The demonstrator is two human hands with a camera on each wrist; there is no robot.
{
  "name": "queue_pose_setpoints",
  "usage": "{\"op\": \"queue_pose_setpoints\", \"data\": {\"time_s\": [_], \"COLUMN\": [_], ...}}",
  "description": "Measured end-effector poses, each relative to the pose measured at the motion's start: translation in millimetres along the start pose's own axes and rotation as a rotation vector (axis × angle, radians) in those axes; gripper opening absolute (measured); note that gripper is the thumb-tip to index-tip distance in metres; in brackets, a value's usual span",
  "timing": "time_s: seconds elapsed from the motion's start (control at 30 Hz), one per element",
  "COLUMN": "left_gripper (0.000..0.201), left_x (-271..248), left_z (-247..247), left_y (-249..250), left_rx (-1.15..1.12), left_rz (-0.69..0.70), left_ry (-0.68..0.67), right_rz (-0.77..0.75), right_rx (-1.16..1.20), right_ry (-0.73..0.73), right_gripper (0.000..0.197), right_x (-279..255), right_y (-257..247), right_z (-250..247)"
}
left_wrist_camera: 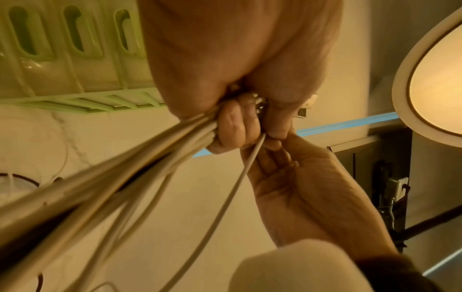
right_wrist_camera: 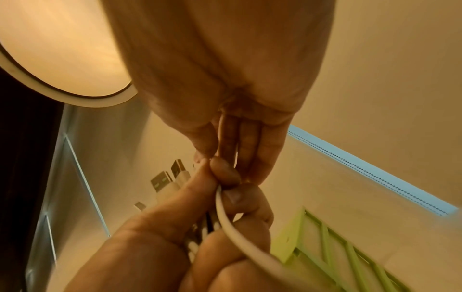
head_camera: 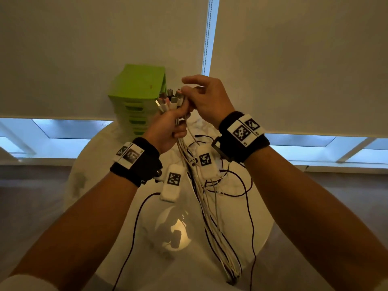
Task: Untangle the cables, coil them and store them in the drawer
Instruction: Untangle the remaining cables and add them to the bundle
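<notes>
My left hand (head_camera: pixel 175 124) is raised over the table and grips a bundle of white cables (head_camera: pixel 210 217) just below their plugs (head_camera: pixel 170 99). The plugs fan out above the fist, and the rest of the bundle hangs down to the table. My right hand (head_camera: pixel 190 91) meets the bundle at the top and pinches one white cable (right_wrist_camera: pixel 226 215) between thumb and fingers. In the left wrist view that single cable (left_wrist_camera: pixel 235 183) runs apart from the gripped cables (left_wrist_camera: pixel 120 170). The green drawer unit (head_camera: pixel 138 87) stands behind the hands, with the drawers that show all closed.
Thin black cables (head_camera: pixel 237 185) lie looped on the round white table (head_camera: pixel 260 223). White tagged modules (head_camera: pixel 173 181) hang below both wrists. Closed roller blinds (head_camera: pixel 294 59) fill the background, with window strips below them. A round lamp (left_wrist_camera: pixel 437 79) glows overhead.
</notes>
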State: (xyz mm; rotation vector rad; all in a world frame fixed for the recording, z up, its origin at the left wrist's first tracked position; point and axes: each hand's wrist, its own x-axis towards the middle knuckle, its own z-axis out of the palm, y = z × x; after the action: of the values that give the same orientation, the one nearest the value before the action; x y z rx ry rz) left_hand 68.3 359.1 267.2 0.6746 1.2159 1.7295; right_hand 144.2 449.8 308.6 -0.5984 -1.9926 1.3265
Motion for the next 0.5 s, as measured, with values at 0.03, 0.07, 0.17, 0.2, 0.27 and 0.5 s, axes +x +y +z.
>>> {"op": "queue_pose_setpoints", "data": {"time_s": [0.03, 0.07, 0.17, 0.2, 0.27, 0.5], "left_gripper": [0.019, 0.018, 0.015, 0.015, 0.014, 0.02], "left_x": [-1.3, -2.2, -5.0, -6.0, -7.0, -9.2], "left_z": [-1.7, -3.7, -7.0, -7.3, -7.3, -9.0], "left_y": [0.5, 0.8, 1.6, 2.2, 3.1, 1.6], "left_rx": [-0.011, -0.017, -0.013, -0.018, -0.032, -0.027], "left_rz": [0.005, 0.008, -0.001, -0.007, -0.02, -0.052], "left_ry": [0.009, 0.02, 0.024, 0.015, 0.007, 0.015], "right_rz": [0.03, 0.05, 0.052, 0.049, 0.04, -0.076], "right_rx": [0.038, 0.066, 0.102, 0.114, 0.126, 0.139], "right_ry": [-0.016, -0.037, -0.076, -0.081, -0.096, -0.258], "right_gripper": [0.015, 0.013, 0.011, 0.011, 0.01, 0.017], "right_x": [-0.9, -2.9, -6.3, -6.1, -5.4, -12.8], "right_y": [0.7, 0.0, -0.7, -1.3, -2.6, -8.5], "right_z": [0.2, -0.1, -2.2, -3.4, -5.6, -7.5]}}
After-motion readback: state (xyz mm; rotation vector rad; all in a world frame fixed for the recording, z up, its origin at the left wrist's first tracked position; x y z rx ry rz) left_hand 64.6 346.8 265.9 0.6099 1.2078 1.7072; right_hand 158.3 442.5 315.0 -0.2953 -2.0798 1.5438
